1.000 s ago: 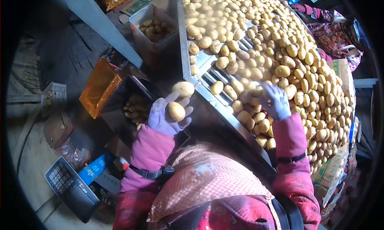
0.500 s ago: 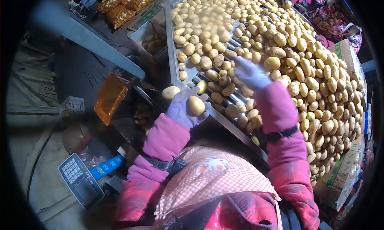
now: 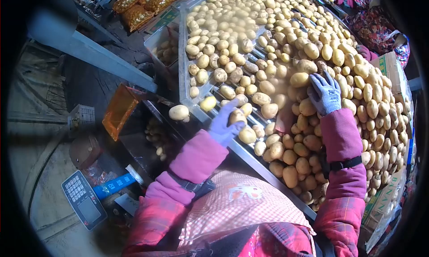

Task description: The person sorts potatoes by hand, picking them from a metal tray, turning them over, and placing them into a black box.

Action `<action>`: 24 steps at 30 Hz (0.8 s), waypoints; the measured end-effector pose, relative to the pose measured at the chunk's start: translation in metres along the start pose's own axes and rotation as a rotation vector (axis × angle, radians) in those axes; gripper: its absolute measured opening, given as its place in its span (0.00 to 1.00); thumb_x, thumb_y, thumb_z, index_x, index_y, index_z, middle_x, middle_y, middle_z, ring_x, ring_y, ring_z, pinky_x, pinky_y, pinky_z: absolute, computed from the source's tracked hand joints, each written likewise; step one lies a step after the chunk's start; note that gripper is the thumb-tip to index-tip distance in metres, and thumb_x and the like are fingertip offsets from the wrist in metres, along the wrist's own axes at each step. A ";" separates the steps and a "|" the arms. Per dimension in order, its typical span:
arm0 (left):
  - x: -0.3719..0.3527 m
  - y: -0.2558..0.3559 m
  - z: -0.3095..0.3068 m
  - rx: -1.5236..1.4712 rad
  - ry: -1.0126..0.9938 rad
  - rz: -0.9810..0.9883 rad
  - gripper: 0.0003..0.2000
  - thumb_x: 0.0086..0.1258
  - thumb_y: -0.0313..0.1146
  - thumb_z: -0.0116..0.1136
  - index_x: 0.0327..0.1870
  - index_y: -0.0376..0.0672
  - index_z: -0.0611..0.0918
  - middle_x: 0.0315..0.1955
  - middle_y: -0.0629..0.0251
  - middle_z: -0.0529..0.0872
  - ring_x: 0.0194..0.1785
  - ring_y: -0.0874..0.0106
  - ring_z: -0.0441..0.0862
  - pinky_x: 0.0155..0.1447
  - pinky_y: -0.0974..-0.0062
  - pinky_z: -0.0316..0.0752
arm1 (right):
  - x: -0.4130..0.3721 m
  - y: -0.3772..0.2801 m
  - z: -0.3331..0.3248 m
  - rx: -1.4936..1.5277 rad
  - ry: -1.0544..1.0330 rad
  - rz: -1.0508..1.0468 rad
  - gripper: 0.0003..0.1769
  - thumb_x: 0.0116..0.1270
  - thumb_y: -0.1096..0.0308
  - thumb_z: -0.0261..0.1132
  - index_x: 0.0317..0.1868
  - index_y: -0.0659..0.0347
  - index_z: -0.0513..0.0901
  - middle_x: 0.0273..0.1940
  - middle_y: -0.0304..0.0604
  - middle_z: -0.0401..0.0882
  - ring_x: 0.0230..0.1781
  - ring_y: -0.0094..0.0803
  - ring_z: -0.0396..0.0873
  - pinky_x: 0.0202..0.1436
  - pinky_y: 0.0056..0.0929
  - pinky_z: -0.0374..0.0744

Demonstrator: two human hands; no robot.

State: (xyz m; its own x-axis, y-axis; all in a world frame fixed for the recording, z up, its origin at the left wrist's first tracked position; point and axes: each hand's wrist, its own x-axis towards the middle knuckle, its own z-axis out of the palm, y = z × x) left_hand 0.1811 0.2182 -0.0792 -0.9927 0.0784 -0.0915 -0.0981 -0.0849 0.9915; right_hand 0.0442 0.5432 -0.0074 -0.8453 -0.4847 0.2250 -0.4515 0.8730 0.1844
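Observation:
My left hand (image 3: 225,125), in a pale lavender glove, is at the near metal edge of the sorting table. Its fingers and thumb curve around a potato (image 3: 237,117), and another potato (image 3: 247,134) sits just beside the thumb. My right hand (image 3: 325,95), in a matching glove, lies palm down on the potato heap (image 3: 366,96) with fingers stretched out, touching potatoes. To the left of the table corner a pale potato (image 3: 178,112) shows above a dark bin. A yellowish potato (image 3: 208,103) lies at the corner.
Metal rollers (image 3: 252,109) show between potatoes. A dark bin (image 3: 154,136) holding potatoes is left of me, with an orange tray (image 3: 119,112) beside it. A scale display (image 3: 84,199) stands lower left. Another person's floral sleeve (image 3: 373,27) is across the table. Filled net bags (image 3: 138,16) lie behind.
My left hand has turned over and moved right onto the table edge. My right hand has swung right onto the heap. More potatoes cover the near rollers. The pale potato has shifted left and down.

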 end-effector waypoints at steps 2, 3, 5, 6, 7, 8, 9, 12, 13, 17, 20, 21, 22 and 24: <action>0.008 0.004 0.000 0.285 -0.070 0.108 0.30 0.64 0.27 0.61 0.69 0.44 0.66 0.54 0.54 0.76 0.54 0.61 0.77 0.54 0.65 0.75 | 0.001 0.000 0.000 0.046 0.016 0.021 0.23 0.62 0.61 0.63 0.59 0.51 0.77 0.58 0.41 0.77 0.66 0.48 0.67 0.68 0.46 0.65; 0.011 0.007 -0.002 0.571 -0.130 0.205 0.31 0.63 0.27 0.63 0.68 0.43 0.67 0.53 0.52 0.77 0.54 0.59 0.77 0.56 0.64 0.74 | 0.002 -0.004 -0.002 0.046 0.029 0.038 0.23 0.61 0.62 0.63 0.58 0.51 0.78 0.57 0.41 0.78 0.65 0.48 0.68 0.68 0.46 0.65; 0.014 0.015 -0.006 0.625 -0.171 0.173 0.30 0.64 0.35 0.63 0.68 0.42 0.68 0.52 0.48 0.77 0.56 0.52 0.75 0.60 0.61 0.72 | 0.001 -0.002 0.004 0.069 0.074 0.045 0.21 0.61 0.63 0.64 0.56 0.52 0.79 0.56 0.41 0.79 0.64 0.48 0.70 0.68 0.46 0.65; 0.015 0.015 -0.007 0.813 -0.279 0.146 0.31 0.64 0.40 0.61 0.68 0.43 0.67 0.52 0.47 0.77 0.56 0.50 0.75 0.60 0.59 0.71 | 0.001 0.000 0.009 0.061 0.130 0.016 0.20 0.60 0.62 0.64 0.55 0.50 0.80 0.55 0.39 0.79 0.63 0.47 0.71 0.66 0.47 0.66; 0.018 0.012 -0.009 1.002 -0.388 0.113 0.31 0.65 0.44 0.60 0.68 0.43 0.67 0.53 0.46 0.77 0.57 0.48 0.75 0.61 0.58 0.71 | 0.001 0.001 0.009 0.061 0.117 0.013 0.20 0.60 0.62 0.65 0.54 0.49 0.81 0.54 0.39 0.80 0.62 0.47 0.71 0.65 0.46 0.67; 0.023 0.007 -0.012 0.966 -0.406 0.117 0.32 0.65 0.51 0.57 0.67 0.44 0.68 0.53 0.46 0.77 0.57 0.49 0.75 0.62 0.56 0.70 | 0.004 -0.001 0.008 0.048 0.126 0.020 0.19 0.60 0.63 0.65 0.54 0.49 0.81 0.54 0.39 0.80 0.62 0.47 0.72 0.65 0.46 0.67; 0.023 0.001 -0.013 0.961 -0.407 0.129 0.32 0.65 0.51 0.57 0.67 0.44 0.68 0.53 0.46 0.77 0.57 0.49 0.75 0.62 0.56 0.70 | 0.003 -0.002 0.008 0.039 0.129 0.037 0.19 0.59 0.63 0.65 0.53 0.50 0.81 0.53 0.39 0.80 0.62 0.47 0.72 0.65 0.46 0.67; 0.023 0.017 -0.012 1.082 -0.466 0.061 0.30 0.66 0.50 0.55 0.67 0.45 0.67 0.51 0.47 0.78 0.55 0.50 0.77 0.60 0.56 0.71 | 0.006 -0.005 0.005 0.034 0.144 0.042 0.18 0.59 0.64 0.65 0.51 0.50 0.82 0.52 0.39 0.81 0.60 0.47 0.73 0.65 0.45 0.68; 0.023 0.017 -0.011 1.084 -0.460 0.070 0.30 0.66 0.50 0.55 0.67 0.45 0.67 0.51 0.47 0.78 0.55 0.50 0.77 0.60 0.56 0.71 | 0.005 -0.007 0.005 0.029 0.151 0.044 0.18 0.59 0.64 0.65 0.51 0.50 0.82 0.52 0.39 0.81 0.60 0.47 0.73 0.64 0.45 0.68; 0.037 0.017 -0.020 1.165 -0.428 0.024 0.27 0.67 0.51 0.52 0.64 0.48 0.69 0.51 0.49 0.79 0.55 0.53 0.78 0.58 0.57 0.72 | 0.004 -0.007 0.004 0.019 0.157 0.031 0.18 0.58 0.63 0.65 0.50 0.49 0.82 0.52 0.39 0.81 0.60 0.47 0.73 0.64 0.46 0.68; 0.054 0.021 -0.036 1.208 -0.348 -0.113 0.25 0.65 0.51 0.53 0.61 0.50 0.72 0.51 0.51 0.78 0.52 0.53 0.80 0.54 0.55 0.74 | 0.003 -0.003 0.013 0.023 0.187 0.027 0.18 0.57 0.64 0.65 0.49 0.50 0.82 0.52 0.39 0.81 0.60 0.48 0.72 0.63 0.47 0.69; 0.060 0.018 -0.044 1.220 -0.328 -0.094 0.25 0.65 0.51 0.53 0.61 0.50 0.72 0.51 0.51 0.78 0.52 0.53 0.80 0.54 0.55 0.74 | 0.003 -0.005 0.010 0.026 0.178 0.049 0.17 0.56 0.64 0.66 0.49 0.50 0.82 0.51 0.39 0.81 0.60 0.48 0.72 0.64 0.47 0.68; 0.063 0.021 -0.052 1.200 -0.259 -0.098 0.26 0.65 0.52 0.53 0.61 0.50 0.71 0.52 0.51 0.78 0.51 0.52 0.80 0.54 0.54 0.74 | 0.005 -0.005 0.007 0.039 0.173 0.044 0.18 0.56 0.64 0.66 0.49 0.50 0.82 0.51 0.39 0.81 0.60 0.49 0.72 0.64 0.47 0.68; 0.063 0.022 -0.056 1.158 -0.175 -0.159 0.27 0.64 0.52 0.53 0.62 0.49 0.71 0.55 0.50 0.76 0.53 0.51 0.79 0.53 0.54 0.74 | 0.004 -0.006 0.004 0.068 0.143 0.046 0.18 0.56 0.65 0.66 0.49 0.51 0.82 0.52 0.39 0.81 0.61 0.49 0.72 0.65 0.48 0.67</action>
State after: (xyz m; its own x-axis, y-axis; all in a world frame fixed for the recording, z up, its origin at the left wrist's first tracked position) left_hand 0.1126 0.1652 -0.0682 -0.9430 0.1497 -0.2973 -0.0084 0.8823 0.4707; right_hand 0.0428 0.5360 -0.0114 -0.8187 -0.4423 0.3662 -0.4351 0.8940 0.1070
